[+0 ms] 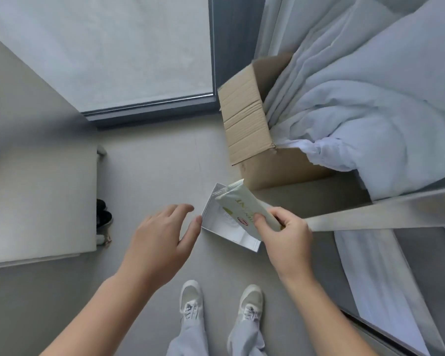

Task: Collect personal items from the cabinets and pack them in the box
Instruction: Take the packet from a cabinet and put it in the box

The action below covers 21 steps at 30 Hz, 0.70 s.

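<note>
My right hand (284, 236) grips a pale green and white soft packet (244, 206), together with a flat white box (225, 223) held under it. My left hand (162, 240) is spread open just left of the white box, its thumb tip at the box's left corner, holding nothing. The cardboard box (244, 119) stands open on the floor ahead and to the right, one flap raised, with white bedding spilling over its far side.
A white cabinet top (39, 201) is at my left, with dark shoes (103, 214) on the floor beside it. A bed with a rumpled white duvet (370, 111) fills the right side. A glass door (108, 47) lies ahead. My feet in white sneakers (190, 301) stand on grey floor.
</note>
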Each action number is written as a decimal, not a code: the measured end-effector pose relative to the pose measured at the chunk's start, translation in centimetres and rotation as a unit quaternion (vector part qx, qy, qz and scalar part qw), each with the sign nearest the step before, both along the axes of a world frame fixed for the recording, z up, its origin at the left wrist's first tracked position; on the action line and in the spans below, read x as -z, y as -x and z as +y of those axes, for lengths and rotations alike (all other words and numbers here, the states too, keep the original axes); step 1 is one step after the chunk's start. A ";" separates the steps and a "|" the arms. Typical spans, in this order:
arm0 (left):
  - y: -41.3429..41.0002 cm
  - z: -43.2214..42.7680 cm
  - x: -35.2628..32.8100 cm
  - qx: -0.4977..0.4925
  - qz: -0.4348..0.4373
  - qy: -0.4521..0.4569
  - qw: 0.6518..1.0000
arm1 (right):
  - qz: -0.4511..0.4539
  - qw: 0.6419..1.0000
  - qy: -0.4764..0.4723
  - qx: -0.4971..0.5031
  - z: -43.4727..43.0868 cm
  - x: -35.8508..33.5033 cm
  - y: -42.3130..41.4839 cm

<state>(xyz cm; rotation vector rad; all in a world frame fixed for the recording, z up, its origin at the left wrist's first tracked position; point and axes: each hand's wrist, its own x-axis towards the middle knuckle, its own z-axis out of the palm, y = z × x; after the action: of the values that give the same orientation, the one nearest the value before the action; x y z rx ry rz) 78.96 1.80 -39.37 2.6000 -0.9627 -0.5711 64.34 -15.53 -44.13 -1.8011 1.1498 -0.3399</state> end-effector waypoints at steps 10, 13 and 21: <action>3.8 0.5 16.6 -0.005 0.057 -0.039 0.998 | 0.045 0.999 -0.006 0.023 0.6 15.2 4.0; 4.3 0.8 19.3 0.010 0.067 -0.049 0.996 | 0.042 0.999 -0.005 0.031 0.4 18.0 4.5; 2.1 -0.4 24.6 0.028 0.051 -0.021 0.998 | 0.023 0.999 -0.024 0.034 -0.3 24.3 2.0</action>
<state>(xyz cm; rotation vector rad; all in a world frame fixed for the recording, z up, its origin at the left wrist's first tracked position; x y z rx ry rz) 76.83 1.41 -63.95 2.5596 -1.0037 -0.7370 62.38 -15.86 -68.43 -1.7378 1.2429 -0.3093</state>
